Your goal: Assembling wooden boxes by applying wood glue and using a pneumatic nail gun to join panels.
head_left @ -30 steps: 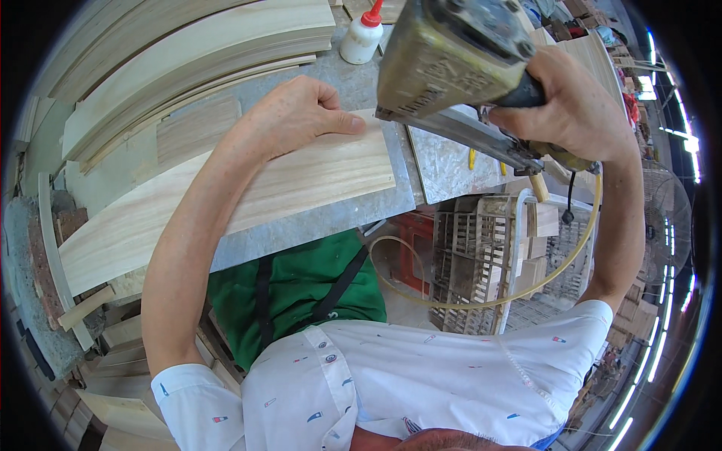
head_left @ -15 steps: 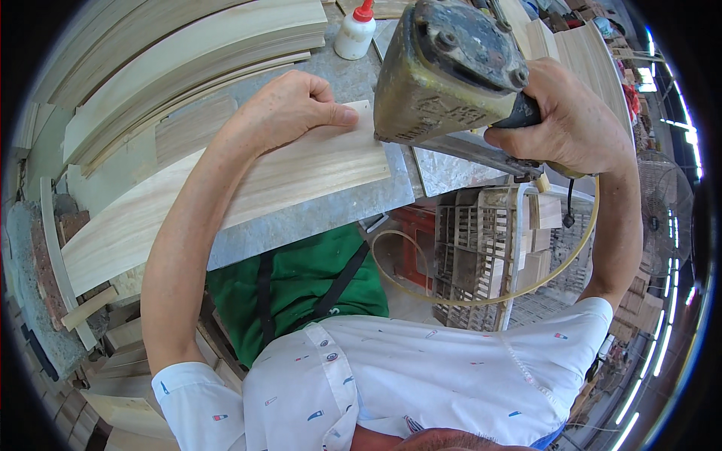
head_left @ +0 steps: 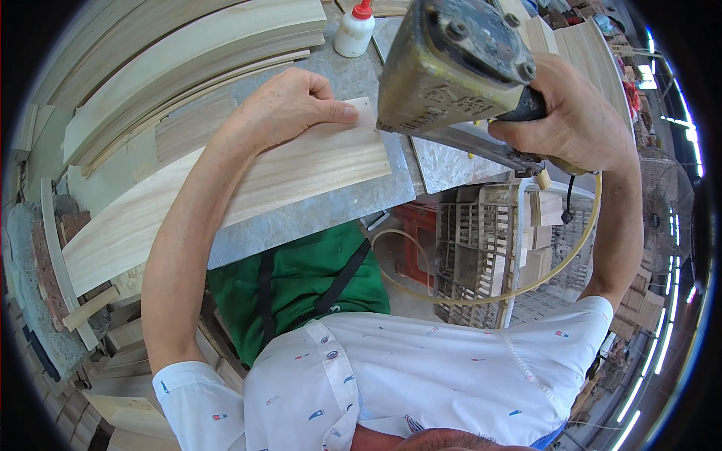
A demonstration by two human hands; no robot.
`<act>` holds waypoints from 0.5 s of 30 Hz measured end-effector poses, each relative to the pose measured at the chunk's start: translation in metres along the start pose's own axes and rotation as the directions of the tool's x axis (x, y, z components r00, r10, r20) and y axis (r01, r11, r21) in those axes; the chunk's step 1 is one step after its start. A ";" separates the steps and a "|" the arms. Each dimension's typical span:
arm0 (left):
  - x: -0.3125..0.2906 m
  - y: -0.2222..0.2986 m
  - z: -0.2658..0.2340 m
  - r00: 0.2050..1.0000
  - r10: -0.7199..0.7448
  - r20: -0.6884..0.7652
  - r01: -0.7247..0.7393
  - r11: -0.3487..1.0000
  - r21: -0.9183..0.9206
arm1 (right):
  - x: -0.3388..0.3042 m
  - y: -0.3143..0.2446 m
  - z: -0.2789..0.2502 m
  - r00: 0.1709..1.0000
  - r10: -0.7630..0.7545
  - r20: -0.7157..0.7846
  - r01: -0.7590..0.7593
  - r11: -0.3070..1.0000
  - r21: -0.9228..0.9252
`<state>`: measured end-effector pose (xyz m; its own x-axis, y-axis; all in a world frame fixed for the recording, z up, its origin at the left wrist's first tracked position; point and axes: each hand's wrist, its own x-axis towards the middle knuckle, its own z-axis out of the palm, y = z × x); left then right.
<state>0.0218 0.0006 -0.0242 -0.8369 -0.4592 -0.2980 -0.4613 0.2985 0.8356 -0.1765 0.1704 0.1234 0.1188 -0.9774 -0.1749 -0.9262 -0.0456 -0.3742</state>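
Note:
With its thumb on top and fingers curled over the far edge, my left hand [head_left: 297, 105] grips a pale wooden board [head_left: 301, 169] near its right end. The board lies on the grey metal tabletop [head_left: 323, 214], with small dark nail marks at its end corners. My right hand [head_left: 579, 113] is wrapped round the handle of a worn, yellowish-grey air nail gun [head_left: 451, 83]. The gun's nose is just right of the board's end; whether they touch I cannot tell. A yellowish air hose [head_left: 560, 274] hangs from the gun's handle in a loop.
Stacked wooden boards [head_left: 226, 52] lie at the far left. A white glue bottle [head_left: 353, 34] with a red cap stands behind the board. Below the right arm is a plastic crate [head_left: 474, 248] holding wood blocks. A fan [head_left: 662, 203] stands at the far right.
The nail gun and my right hand have shifted slightly to the right, and the gun has tilted a little. My left hand and the board stay almost as they were.

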 end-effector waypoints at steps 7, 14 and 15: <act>-0.040 0.002 0.001 0.825 0.453 -0.339 -0.295 0.856 0.425 | -0.004 0.002 0.007 0.939 0.337 -0.070 -0.336 0.941 0.034; -0.177 -0.043 0.048 0.747 0.303 -0.592 -0.367 0.930 0.013 | 0.019 0.084 0.083 0.927 0.360 -0.110 -0.372 0.919 -0.130; -0.191 -0.052 0.054 0.735 0.283 -0.617 -0.325 0.945 0.046 | 0.026 0.095 0.094 0.927 0.331 -0.174 -0.366 0.899 -0.241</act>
<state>0.1893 0.1179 -0.0357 -0.5634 -0.7689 0.3022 -0.1772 0.4698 0.8648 -0.2273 0.1603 -0.0025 -0.2587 -0.9575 -0.1274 -0.9622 0.2670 -0.0532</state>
